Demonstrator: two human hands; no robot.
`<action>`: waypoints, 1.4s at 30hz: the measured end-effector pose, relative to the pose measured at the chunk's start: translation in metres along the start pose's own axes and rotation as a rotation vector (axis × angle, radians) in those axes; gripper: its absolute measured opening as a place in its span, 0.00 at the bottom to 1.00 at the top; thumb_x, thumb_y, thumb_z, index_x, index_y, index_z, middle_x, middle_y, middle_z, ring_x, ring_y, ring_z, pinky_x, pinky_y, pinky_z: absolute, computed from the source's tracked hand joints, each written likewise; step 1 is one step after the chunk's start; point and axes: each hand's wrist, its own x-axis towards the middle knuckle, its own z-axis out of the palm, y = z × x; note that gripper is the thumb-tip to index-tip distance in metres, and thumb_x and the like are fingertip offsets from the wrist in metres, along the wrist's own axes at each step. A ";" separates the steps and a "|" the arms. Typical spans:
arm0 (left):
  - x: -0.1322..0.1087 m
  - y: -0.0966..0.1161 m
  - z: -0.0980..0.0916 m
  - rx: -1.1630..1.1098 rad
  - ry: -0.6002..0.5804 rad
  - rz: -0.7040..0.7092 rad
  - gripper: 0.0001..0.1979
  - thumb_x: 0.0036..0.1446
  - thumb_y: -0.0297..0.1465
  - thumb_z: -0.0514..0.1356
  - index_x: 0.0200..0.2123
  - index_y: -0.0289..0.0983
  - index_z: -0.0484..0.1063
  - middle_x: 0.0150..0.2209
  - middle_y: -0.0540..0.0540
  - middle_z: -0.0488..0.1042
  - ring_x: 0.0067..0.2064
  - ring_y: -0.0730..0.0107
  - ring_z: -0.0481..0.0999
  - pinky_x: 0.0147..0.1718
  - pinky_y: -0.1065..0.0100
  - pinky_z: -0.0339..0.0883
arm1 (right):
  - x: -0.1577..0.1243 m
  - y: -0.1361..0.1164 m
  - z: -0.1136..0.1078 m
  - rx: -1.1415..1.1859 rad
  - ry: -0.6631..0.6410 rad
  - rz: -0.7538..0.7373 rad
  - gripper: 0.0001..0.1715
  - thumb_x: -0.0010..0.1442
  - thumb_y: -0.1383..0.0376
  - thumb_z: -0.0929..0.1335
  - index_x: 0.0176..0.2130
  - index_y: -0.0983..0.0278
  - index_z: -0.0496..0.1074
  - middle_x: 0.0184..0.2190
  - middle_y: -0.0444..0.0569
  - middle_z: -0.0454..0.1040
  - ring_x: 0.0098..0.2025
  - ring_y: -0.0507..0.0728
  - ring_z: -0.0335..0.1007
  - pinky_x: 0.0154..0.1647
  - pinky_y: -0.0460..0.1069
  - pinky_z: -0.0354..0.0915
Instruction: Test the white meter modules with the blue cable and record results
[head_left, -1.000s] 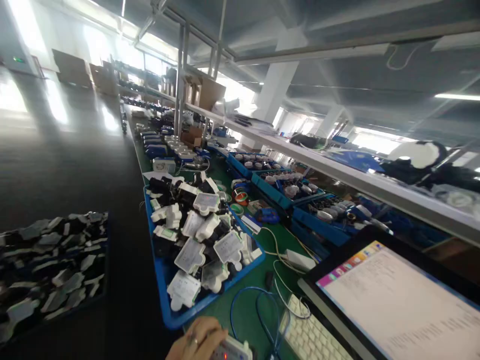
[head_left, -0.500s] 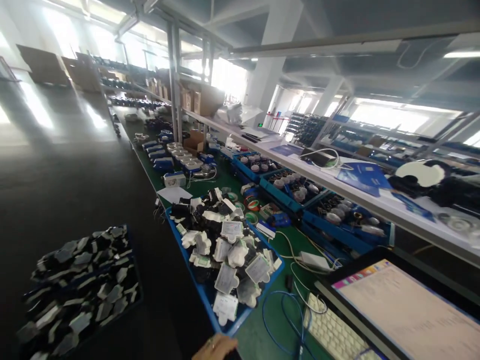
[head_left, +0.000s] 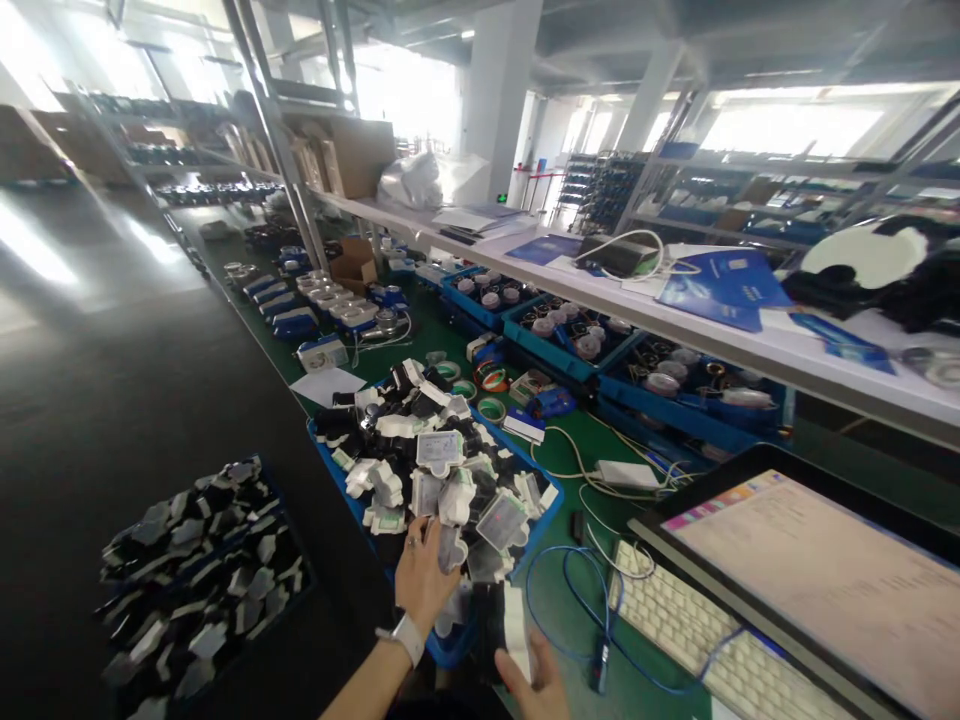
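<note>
My left hand (head_left: 424, 578), with a white watch on its wrist, reaches into a blue tray (head_left: 541, 532) heaped with black and white plastic modules. Its fingers rest on a module with a clear cover (head_left: 450, 549); whether they grip it is hard to tell. At the bottom centre my right hand (head_left: 541, 680) holds a black and white module (head_left: 513, 632) by its white side, close to the tray's near corner.
On the right are a keyboard (head_left: 675, 640), a monitor (head_left: 832, 580) and a coiled blue cable (head_left: 566, 600). A shelf (head_left: 555, 285) runs above blue bins. Another full tray (head_left: 202, 570) lies at left.
The view has shifted. My left hand has come in from the bottom edge onto the pile. My right hand has appeared with a module in it.
</note>
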 end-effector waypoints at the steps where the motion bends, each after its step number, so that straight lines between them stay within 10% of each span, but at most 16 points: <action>1: 0.000 -0.003 -0.002 0.005 -0.011 0.008 0.29 0.43 0.28 0.60 0.52 0.37 0.63 0.53 0.39 0.62 0.53 0.53 0.67 0.48 0.59 0.66 | 0.005 0.001 0.007 0.040 0.031 0.002 0.33 0.39 0.47 0.73 0.39 0.63 0.66 0.31 0.50 0.76 0.38 0.64 0.72 0.39 0.53 0.68; 9: -0.006 -0.032 -0.024 -0.016 -0.040 0.100 0.30 0.42 0.28 0.59 0.53 0.39 0.62 0.52 0.42 0.64 0.53 0.57 0.69 0.50 0.59 0.67 | 0.024 0.007 0.044 0.137 0.003 -0.101 0.37 0.43 0.54 0.73 0.48 0.66 0.63 0.45 0.56 0.73 0.46 0.63 0.70 0.44 0.53 0.68; 17: 0.007 -0.062 -0.036 -0.013 -0.051 0.289 0.30 0.44 0.30 0.61 0.54 0.40 0.62 0.49 0.42 0.67 0.50 0.58 0.71 0.49 0.59 0.68 | 0.034 -0.006 0.047 -0.597 -0.030 -0.412 0.22 0.55 0.51 0.65 0.45 0.61 0.73 0.44 0.55 0.70 0.47 0.64 0.68 0.47 0.56 0.66; 27: 0.021 -0.083 -0.037 0.152 0.018 0.717 0.38 0.49 0.40 0.61 0.62 0.40 0.53 0.63 0.37 0.50 0.62 0.47 0.53 0.56 0.50 0.56 | 0.030 0.017 0.049 -0.762 -0.021 -0.626 0.29 0.57 0.61 0.66 0.57 0.59 0.62 0.52 0.53 0.67 0.54 0.62 0.63 0.50 0.54 0.65; 38: 0.041 -0.079 -0.033 0.166 0.069 0.897 0.33 0.54 0.41 0.57 0.62 0.41 0.53 0.64 0.38 0.48 0.64 0.46 0.50 0.57 0.49 0.51 | 0.037 -0.002 0.039 -0.861 -0.036 -0.528 0.21 0.53 0.63 0.67 0.48 0.57 0.72 0.45 0.50 0.73 0.46 0.61 0.70 0.44 0.52 0.68; 42: 0.058 -0.074 -0.054 0.068 0.194 0.836 0.34 0.55 0.36 0.56 0.63 0.42 0.48 0.65 0.40 0.46 0.64 0.50 0.50 0.58 0.51 0.50 | 0.044 -0.024 0.026 -0.744 0.255 -0.690 0.22 0.57 0.57 0.65 0.50 0.59 0.69 0.47 0.54 0.69 0.51 0.63 0.65 0.50 0.57 0.64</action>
